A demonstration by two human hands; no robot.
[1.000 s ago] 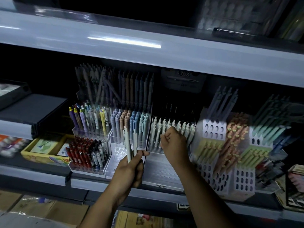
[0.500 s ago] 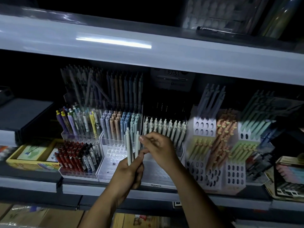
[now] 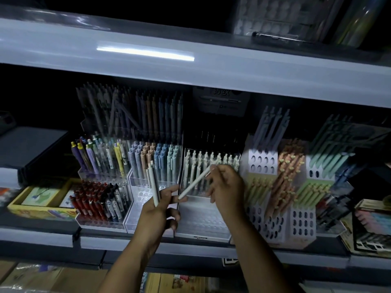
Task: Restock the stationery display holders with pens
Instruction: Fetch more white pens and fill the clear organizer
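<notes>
Holding a small bundle of pale pens (image 3: 153,182) upright in my left hand (image 3: 157,210), fingers curled round the lower barrels, just left of frame centre. My right hand (image 3: 226,187) pinches a single white pen (image 3: 194,182) by its upper end. The pen is tilted, upper end to the right, lower tip down-left beside my left forefinger; I cannot tell whether they touch.

Both hands sit in front of the clear tiered holder (image 3: 203,220) at centre frame. Its back tier carries a row of pale pens (image 3: 211,163), upright; the front tiers show rows of holes.

Left of it: pastel pens (image 3: 156,157), lilac, peach and blue, in a second clear holder. Lower left: red and black pens (image 3: 95,201), packed close. Right of centre: white perforated holders (image 3: 262,163) with green and orange pens leaning.

Light is dim. A grey shelf edge (image 3: 254,75) crosses the upper frame.
</notes>
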